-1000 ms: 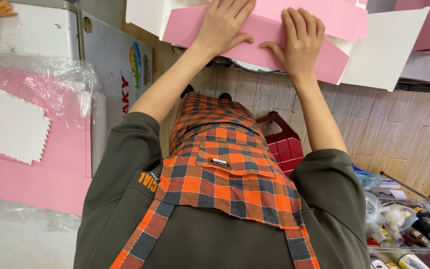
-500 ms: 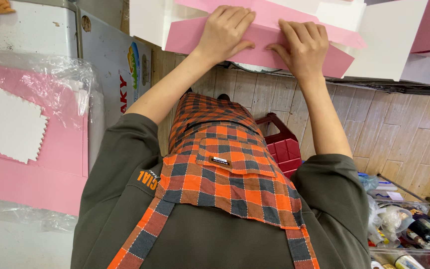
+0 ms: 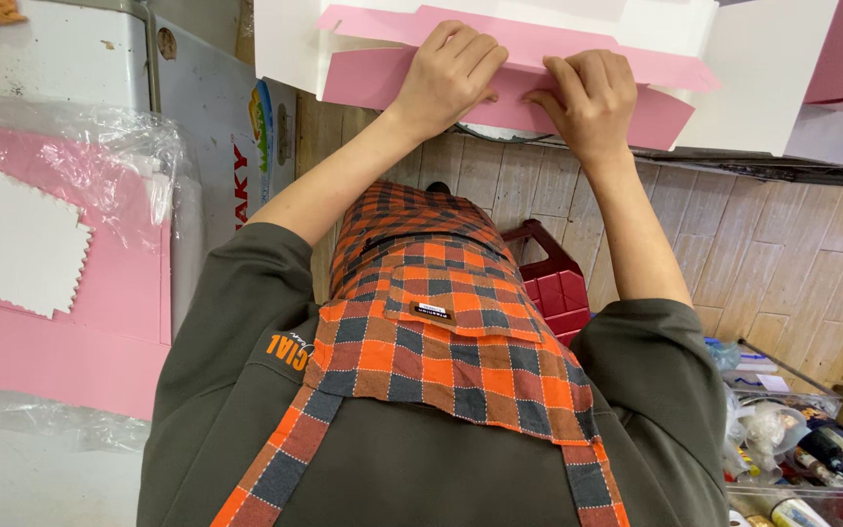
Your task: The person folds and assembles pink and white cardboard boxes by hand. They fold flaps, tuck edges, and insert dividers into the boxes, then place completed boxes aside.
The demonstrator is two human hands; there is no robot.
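Observation:
A pink and white flat-cut cardboard box point(image 3: 763, 68) lies on a work surface in front of me at the top of the head view. My left hand point(image 3: 451, 78) presses palm-down on a pink flap point(image 3: 363, 78) of it, fingers curled over the fold. My right hand point(image 3: 587, 98) presses the same flap just to the right, fingertips on the crease. White side panels point(image 3: 285, 49) stand up around the flap. Below the hands I see my own olive sleeves and an orange checked apron point(image 3: 441, 342).
A stack of pink sheets in clear plastic wrap point(image 3: 60, 293), with a white scallop-edged card point(image 3: 12, 244) on top, lies at the left on a white appliance. A red plastic stool point(image 3: 553, 283) stands on the wooden floor. Bottles and clutter point(image 3: 812, 449) fill the lower right.
The pink flap has been folded further over and looks narrower, and the white side panels have come up. Both hands stayed on the flap and shifted slightly toward me.

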